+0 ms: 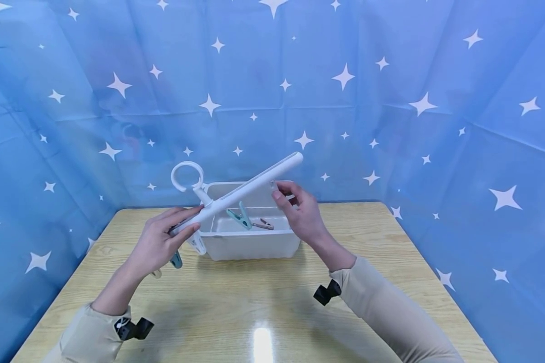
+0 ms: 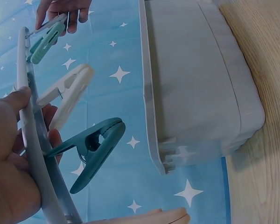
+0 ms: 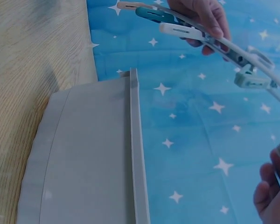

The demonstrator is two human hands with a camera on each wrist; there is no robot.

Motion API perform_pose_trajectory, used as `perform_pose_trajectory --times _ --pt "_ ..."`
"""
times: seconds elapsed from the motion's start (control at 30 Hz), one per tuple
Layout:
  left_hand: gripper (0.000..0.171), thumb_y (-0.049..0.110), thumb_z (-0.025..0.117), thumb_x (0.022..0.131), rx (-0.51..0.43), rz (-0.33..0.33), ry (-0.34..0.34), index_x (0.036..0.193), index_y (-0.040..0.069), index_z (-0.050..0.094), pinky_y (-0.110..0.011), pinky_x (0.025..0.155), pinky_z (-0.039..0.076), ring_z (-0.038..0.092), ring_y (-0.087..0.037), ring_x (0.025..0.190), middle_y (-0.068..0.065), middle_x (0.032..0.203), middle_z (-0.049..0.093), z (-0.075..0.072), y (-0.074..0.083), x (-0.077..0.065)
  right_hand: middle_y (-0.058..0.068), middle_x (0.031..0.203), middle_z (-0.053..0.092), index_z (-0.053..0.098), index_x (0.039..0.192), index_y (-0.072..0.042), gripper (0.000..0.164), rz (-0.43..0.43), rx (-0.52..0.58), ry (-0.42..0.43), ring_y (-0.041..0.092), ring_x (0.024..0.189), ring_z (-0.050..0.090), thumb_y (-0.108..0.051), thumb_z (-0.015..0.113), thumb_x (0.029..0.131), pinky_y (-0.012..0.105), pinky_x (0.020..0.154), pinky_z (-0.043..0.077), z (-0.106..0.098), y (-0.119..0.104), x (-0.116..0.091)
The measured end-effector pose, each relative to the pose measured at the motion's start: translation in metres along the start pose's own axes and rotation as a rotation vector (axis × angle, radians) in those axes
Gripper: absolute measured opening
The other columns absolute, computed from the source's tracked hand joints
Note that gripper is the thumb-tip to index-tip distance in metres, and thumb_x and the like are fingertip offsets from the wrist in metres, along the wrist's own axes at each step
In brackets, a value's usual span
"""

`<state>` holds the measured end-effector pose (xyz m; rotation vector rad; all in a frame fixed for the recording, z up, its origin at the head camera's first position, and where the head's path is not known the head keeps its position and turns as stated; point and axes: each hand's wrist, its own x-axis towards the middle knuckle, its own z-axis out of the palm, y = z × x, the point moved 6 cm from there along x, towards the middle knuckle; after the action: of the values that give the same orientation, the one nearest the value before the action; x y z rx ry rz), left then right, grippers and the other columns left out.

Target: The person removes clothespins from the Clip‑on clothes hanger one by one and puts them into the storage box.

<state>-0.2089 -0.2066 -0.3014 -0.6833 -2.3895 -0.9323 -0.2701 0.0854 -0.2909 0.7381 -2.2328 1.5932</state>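
My left hand grips a white clip hanger near its left end, beside its round hook. The bar slants up to the right above the bin. Along its underside hang a beige clip, a dark teal clip, a white clip and a mint clip. My right hand, close under the bar's raised right end, pinches a pale clip between thumb and fingers. Most of that clip is hidden by the fingers.
A white plastic bin stands on the wooden table behind the hanger. Inside the bin lie a mint clip and a brownish clip. A blue curtain with white stars surrounds the back and sides.
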Motion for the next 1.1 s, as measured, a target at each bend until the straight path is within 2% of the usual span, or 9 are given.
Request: perform_pose_trajectory --times 0.2,0.33,0.5,0.73,1.1 --pt "0.041 0.015 0.068 0.096 0.011 -0.010 0.015 0.136 0.022 0.064 -0.024 0.054 0.039 0.047 -0.006 0.067 0.000 0.107 0.070 0.000 -0.001 0.000 0.011 0.111 0.065 0.063 0.130 -0.010 0.037 -0.010 -0.002 0.009 0.032 0.093 0.058 -0.030 0.056 0.100 0.034 0.079 0.048 -0.002 0.001 0.000" --pt "0.040 0.014 0.068 0.096 0.015 -0.007 0.025 0.135 0.021 0.064 -0.024 0.054 0.039 0.046 -0.006 0.066 -0.001 0.106 0.070 -0.002 0.000 0.001 0.009 0.111 0.064 0.063 0.130 -0.011 0.039 -0.014 -0.010 0.020 0.028 0.093 0.058 -0.034 0.057 0.099 0.032 0.079 0.048 -0.003 0.002 0.001" --pt "0.041 0.015 0.068 0.096 0.018 -0.014 0.024 0.136 0.022 0.064 -0.024 0.054 0.038 0.045 -0.006 0.066 0.000 0.106 0.070 -0.002 0.001 0.002 0.009 0.110 0.066 0.065 0.128 -0.013 0.038 -0.011 -0.005 0.043 0.022 0.093 0.058 -0.036 0.058 0.098 0.037 0.080 0.049 -0.006 0.003 0.002" --pt "0.041 0.015 0.068 0.096 0.022 -0.017 0.031 0.135 0.021 0.064 -0.024 0.055 0.039 0.047 -0.007 0.068 -0.001 0.107 0.070 -0.002 0.000 0.003 0.012 0.108 0.066 0.065 0.127 -0.009 0.038 0.000 0.018 0.053 0.019 0.091 0.058 -0.032 0.060 0.097 0.030 0.078 0.049 -0.009 0.003 0.003" --pt "0.039 0.015 0.069 0.095 0.030 -0.017 0.031 0.134 0.021 0.065 -0.024 0.054 0.040 0.047 -0.006 0.065 0.000 0.104 0.070 -0.003 0.002 0.003 0.013 0.108 0.065 0.065 0.127 -0.009 0.035 0.010 0.023 0.053 0.022 0.092 0.058 -0.027 0.059 0.098 0.034 0.080 0.049 -0.012 0.006 0.003"
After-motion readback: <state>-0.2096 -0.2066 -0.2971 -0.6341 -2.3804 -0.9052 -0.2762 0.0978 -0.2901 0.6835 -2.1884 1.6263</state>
